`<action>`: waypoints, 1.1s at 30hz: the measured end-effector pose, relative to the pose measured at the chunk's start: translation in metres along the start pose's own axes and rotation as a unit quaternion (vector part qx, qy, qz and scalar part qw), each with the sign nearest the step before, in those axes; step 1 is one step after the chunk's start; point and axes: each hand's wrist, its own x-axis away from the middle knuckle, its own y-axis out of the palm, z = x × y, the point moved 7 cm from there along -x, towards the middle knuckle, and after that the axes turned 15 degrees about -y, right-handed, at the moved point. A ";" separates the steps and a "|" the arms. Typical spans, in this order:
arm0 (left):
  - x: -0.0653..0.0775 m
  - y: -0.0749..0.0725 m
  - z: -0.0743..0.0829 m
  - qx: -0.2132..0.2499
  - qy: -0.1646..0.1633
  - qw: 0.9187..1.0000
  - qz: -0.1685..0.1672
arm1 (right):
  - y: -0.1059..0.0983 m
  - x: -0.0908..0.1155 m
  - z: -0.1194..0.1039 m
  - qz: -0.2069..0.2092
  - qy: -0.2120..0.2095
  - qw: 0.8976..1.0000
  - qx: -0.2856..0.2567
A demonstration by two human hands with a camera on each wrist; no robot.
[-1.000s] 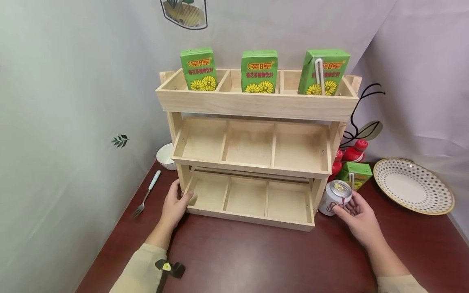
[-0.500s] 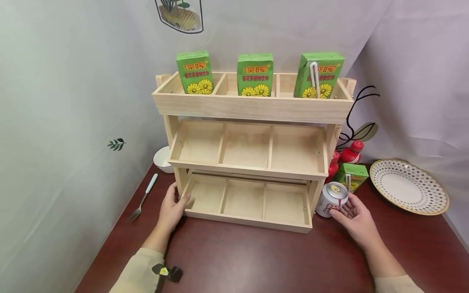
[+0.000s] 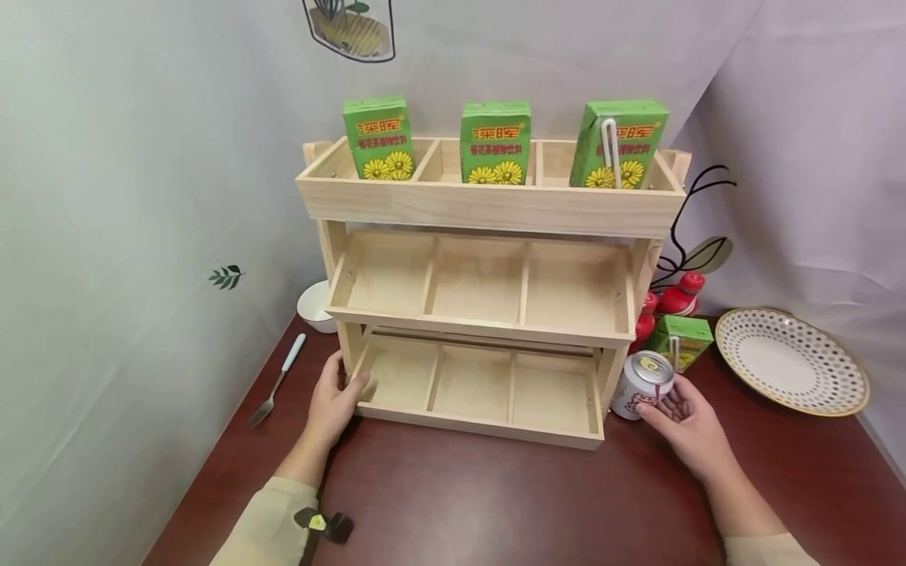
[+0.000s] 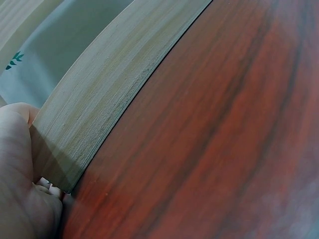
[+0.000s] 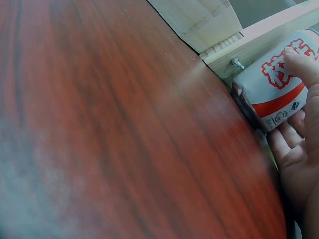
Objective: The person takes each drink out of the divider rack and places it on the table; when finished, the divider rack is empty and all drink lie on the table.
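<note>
- The wooden rack (image 3: pixel 481 328) was gripped at its eight o'clock corner by the left hand (image 3: pixel 334 402).
- The can (image 3: pixel 642 385), at the rack's four o'clock, was held by the right hand (image 3: pixel 690 428) between thumb and fingers.
- Three drink cartons (image 3: pixel 495 141) were held in the top tier (image 3: pixel 488 208), at twelve o'clock.

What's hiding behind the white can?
A green drink box, with two red bottles farther back. The white can covers some of the box, and the wooden rack hides part of one bottle.
</note>
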 end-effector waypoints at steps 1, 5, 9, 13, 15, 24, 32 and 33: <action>0.000 0.000 -0.001 0.001 -0.001 1.000 -0.001 | 0.001 0.000 0.001 0.000 0.002 1.000 0.000; 0.002 -0.002 -0.002 0.003 -0.005 1.000 -0.004 | 0.003 0.002 0.001 0.001 0.005 1.000 0.013; 0.002 -0.003 0.000 0.001 -0.004 1.000 -0.004 | 0.005 0.001 -0.003 0.016 -0.009 1.000 -0.008; 0.003 -0.004 0.002 0.001 -0.005 1.000 -0.001 | 0.003 -0.002 -0.013 0.070 -0.042 0.995 -0.064; 0.003 -0.004 0.002 0.000 -0.008 1.000 -0.001 | -0.001 -0.003 -0.022 0.117 -0.065 0.988 -0.081; 0.003 0.004 0.003 0.011 -0.009 1.000 -0.007 | -0.012 -0.018 -0.078 0.252 -0.138 0.956 -0.051; 0.002 0.000 0.002 0.017 0.004 1.000 -0.008 | 0.013 -0.069 -0.160 0.203 -0.230 0.949 -0.073; 0.002 0.000 0.002 0.016 0.003 1.000 -0.008 | 0.014 -0.077 -0.171 0.196 -0.238 0.949 -0.068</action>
